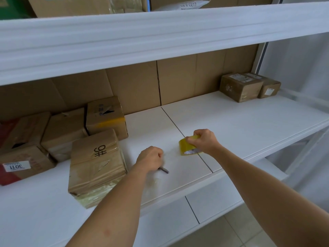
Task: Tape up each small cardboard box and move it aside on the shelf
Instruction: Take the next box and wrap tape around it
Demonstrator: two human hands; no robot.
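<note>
A cardboard box marked "9#" [97,166], wrapped in clear tape, lies on the white shelf [231,125] left of my hands. My left hand [150,158] is curled around a thin dark tool [164,169] whose tip sticks out below the fist, just right of that box. My right hand [203,140] grips a yellow tape roll [187,146] standing on the shelf near the panel seam. Several other small boxes [105,114] cluster at the back left. Two taped boxes [240,86] sit at the far right.
An upper shelf edge [160,36] hangs low over the work area with cartons above it. Brown cardboard [178,81] lines the back wall. A red-sided box with a white label [19,166] sits at the left edge. Tiled floor shows below at right.
</note>
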